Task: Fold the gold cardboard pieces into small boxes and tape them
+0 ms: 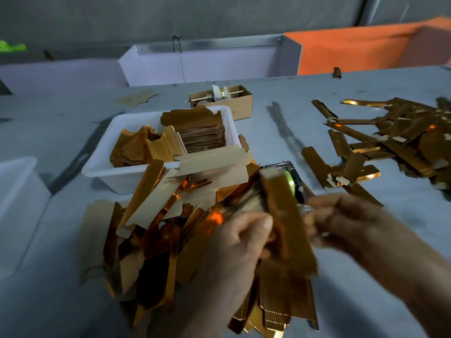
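Plainly, what we have in our hands is a long gold cardboard strip (283, 215), held upright-ish and tilted over the heap of loose gold pieces (156, 230) that covers the near middle of the worktop (305, 132). Our left hand (241, 242) grips the strip from its left side, thumb on the front face, and our right hand (341, 215) is curled at its right edge, though motion blur keeps us from telling exactly what those fingers pinch; it may be the strip's edge or a bit of tape. We judge the strip to be very light, thin and fairly stiff along its length, yet ready to bend at its scored creases, so it should fold where the lines run and buckle if squeezed across a flat panel. The foil face looks glossy and likely slick, so we would hold it by the edges and near a crease, with fingers on both faces, rather than pressing the shiny middle. Just behind the strip sits a tape dispenser (290, 184), partly hidden by it. Farther back a white tray (102, 164) holds a stack of flat blanks (202, 135), and well off to the right lies a pile of folded boxes (400, 140).
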